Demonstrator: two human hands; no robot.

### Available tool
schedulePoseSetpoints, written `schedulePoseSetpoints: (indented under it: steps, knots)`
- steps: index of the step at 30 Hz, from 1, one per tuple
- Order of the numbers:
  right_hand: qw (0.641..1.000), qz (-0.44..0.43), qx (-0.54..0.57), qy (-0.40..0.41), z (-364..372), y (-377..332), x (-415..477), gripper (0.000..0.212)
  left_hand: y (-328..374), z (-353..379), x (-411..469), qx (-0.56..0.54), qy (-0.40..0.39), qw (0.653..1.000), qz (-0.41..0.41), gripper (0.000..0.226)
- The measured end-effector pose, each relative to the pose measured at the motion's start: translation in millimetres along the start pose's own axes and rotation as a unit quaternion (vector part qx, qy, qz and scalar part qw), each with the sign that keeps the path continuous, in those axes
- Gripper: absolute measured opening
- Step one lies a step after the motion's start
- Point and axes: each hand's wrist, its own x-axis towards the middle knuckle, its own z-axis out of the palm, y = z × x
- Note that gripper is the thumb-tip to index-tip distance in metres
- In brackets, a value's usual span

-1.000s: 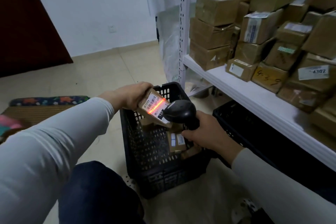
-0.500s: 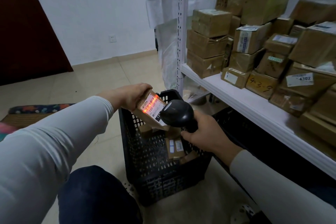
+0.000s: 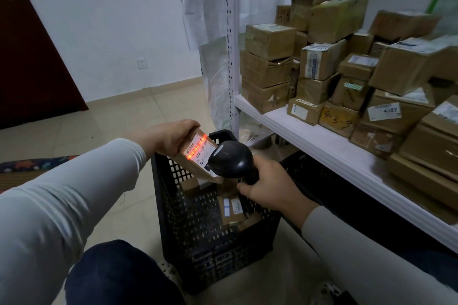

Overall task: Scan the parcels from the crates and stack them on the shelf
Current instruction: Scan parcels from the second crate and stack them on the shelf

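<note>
1. Left hand (image 3: 171, 140): fingers curled over the top edge of a small brown parcel (image 3: 198, 163), gripping it. The parcel is held tilted, with its white label facing the right hand. A red scan line (image 3: 196, 150) crosses the barcode, and the printed digits read 122-122-00.

2. Right hand (image 3: 271, 189): closed round the handle of a black barcode scanner (image 3: 231, 158). The scanner head points at the label and sits just beside the parcel's lower corner.

3. Black lattice crate (image 3: 171, 205): on the floor directly beneath both hands. The held parcel hangs above its open top.

4. Crate contents: several brown parcels (image 3: 231, 209) lie at the bottom, below the right hand. One shows a white label with blue marks.

5. White shelf (image 3: 300, 132): beyond and to the outer side of the right hand. It carries many cardboard parcels (image 3: 270, 69) stacked in layers, one hand-marked 4-3-9 (image 3: 338, 120) and one labelled 4302 (image 3: 386, 111).

6. Second black crate (image 3: 329, 181): under the shelf, just past the right hand. Its contents cannot be made out.

7. Dark red door (image 3: 29, 69): well beyond the left hand.

8. Wall socket (image 3: 142, 63): also well beyond the left hand, on the wall.
</note>
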Motion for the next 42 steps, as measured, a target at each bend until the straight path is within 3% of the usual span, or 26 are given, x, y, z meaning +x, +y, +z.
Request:
schedulePoseSetpoints:
  steps: [7,12,17,19,21,24,27,33,39,42]
  knots:
    - [0.999,0.031,0.025,-0.001,-10.3,2.1,-1.3,0.041,9.4,-8.4,8.5,-0.016,0.008,1.000,-0.003,0.095]
    - [0.991,0.082,0.104,0.023,-25.1,-0.7,-5.6,0.039,26.3,-15.9,14.4,-0.072,0.051,0.996,0.002,0.088]
    - [0.914,0.162,0.354,0.117,-62.9,-10.6,-0.6,0.019,52.9,-53.0,27.7,-0.261,0.142,0.954,-0.034,0.101]
    - [0.879,0.158,0.420,0.160,-86.4,-17.2,4.2,0.007,69.2,-74.5,39.4,-0.317,0.182,0.930,-0.042,0.094]
    - [0.849,0.147,0.468,0.199,-110.6,-21.6,9.0,0.008,86.4,-95.0,53.2,-0.363,0.216,0.905,-0.054,0.081]
    - [0.816,0.134,0.500,0.258,-144.5,-21.5,14.6,0.007,111.1,-118.8,79.7,-0.449,0.223,0.864,-0.041,0.085]
    - [0.790,0.131,0.515,0.305,-170.6,-13.9,15.4,0.016,146.2,-136.2,107.7,-0.497,0.228,0.837,-0.019,0.074]
    - [0.756,0.130,0.542,0.343,-197.6,14.9,15.6,0.019,229.0,-166.0,172.8,-0.466,0.239,0.851,-0.021,0.068]
    - [0.762,0.165,0.526,0.339,-210.0,42.4,32.4,0.023,288.8,-178.9,233.7,-0.439,0.220,0.869,-0.064,0.072]
    - [0.770,0.175,0.518,0.328,-210.2,53.9,41.7,0.019,302.2,-176.3,257.2,-0.447,0.221,0.863,-0.086,0.098]
